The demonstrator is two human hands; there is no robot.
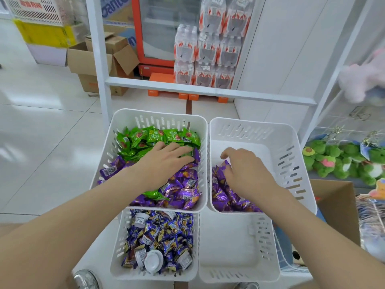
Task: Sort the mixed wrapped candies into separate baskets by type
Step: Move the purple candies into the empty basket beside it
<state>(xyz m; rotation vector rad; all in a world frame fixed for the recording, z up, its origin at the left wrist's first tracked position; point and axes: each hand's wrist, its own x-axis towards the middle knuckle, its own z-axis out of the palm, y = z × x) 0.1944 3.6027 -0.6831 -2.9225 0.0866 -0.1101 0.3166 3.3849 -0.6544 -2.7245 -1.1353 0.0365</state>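
Right hand [243,165] pinches a purple candy [227,163]; left hand [166,161] rests flat on mixed candies [181,184]. Light, slippery wrappers: probably pinch an end

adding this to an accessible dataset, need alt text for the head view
A person's left hand rests on mixed green candies and purple candies in one white basket, while the right hand pinches a purple candy over the neighbouring basket, which holds only purple ones. A nearer basket holds blue-wrapped sweets and small cups.

White shelf [94,261] bearing 4 white slotted baskets [158,114]
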